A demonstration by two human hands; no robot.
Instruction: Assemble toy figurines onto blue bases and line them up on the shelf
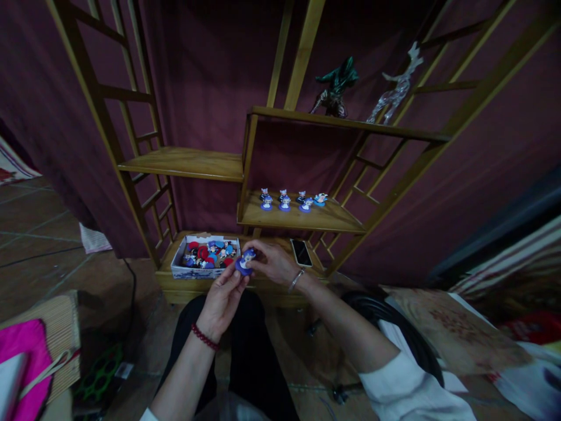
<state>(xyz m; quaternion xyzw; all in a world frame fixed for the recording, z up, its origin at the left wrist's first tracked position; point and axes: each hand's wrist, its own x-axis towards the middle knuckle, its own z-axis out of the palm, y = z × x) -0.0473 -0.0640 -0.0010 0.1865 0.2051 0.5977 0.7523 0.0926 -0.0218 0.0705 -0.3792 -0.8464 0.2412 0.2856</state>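
Observation:
Between my two hands is a small purple and white figurine (245, 263) on a round purple base. My left hand (223, 297) grips its base from below with thumb and fingers. My right hand (274, 262) pinches the upper part from the right. Just left of the hands, an open box (184, 272) holds many small figurines (210, 252) in red, blue, black and white. On the shelf (298, 218) above stand several similar figurines (284, 203) in two rows, purple-based ones in front and dark ones behind. A blue-based figurine (321, 199) is at the right end.
A smartphone (301, 252) lies on the low ledge right of my hands. Higher up stand a dark green statuette (335, 88) and a clear one (397, 88). A wooden side shelf (184, 162) juts out at left. A black coil (394, 327) is by my right arm.

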